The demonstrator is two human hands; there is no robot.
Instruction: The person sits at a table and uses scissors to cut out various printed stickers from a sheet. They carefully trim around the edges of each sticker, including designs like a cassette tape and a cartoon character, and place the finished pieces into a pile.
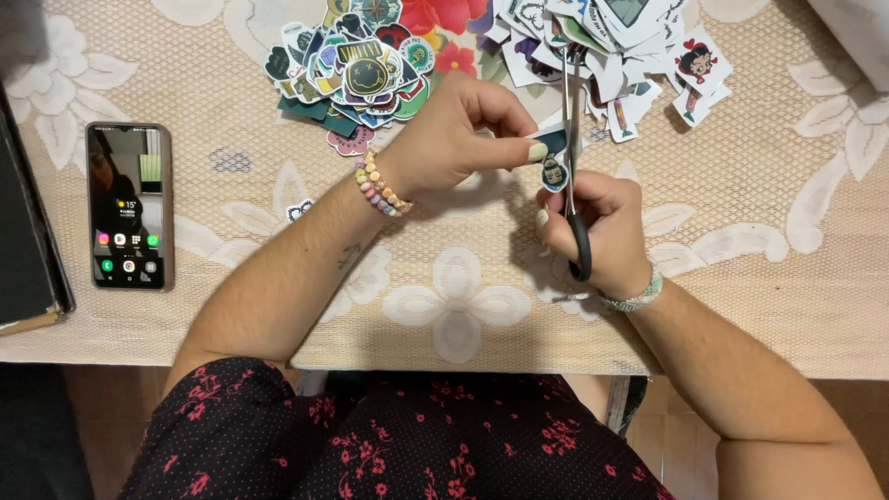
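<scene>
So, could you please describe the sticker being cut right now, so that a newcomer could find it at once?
Start at the lace tablecloth and go to the two hands meeting near its middle. The left hand pinches a small sticker against the scissors held by the right hand. Unlike the stickers piled along the far edge, it is off the table.

black-handled scissors (572, 167), cream floral tablecloth (741, 185)

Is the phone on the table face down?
No: the phone lies face up on the lace tablecloth, screen lit with app icons, well apart from the left hand.
</scene>
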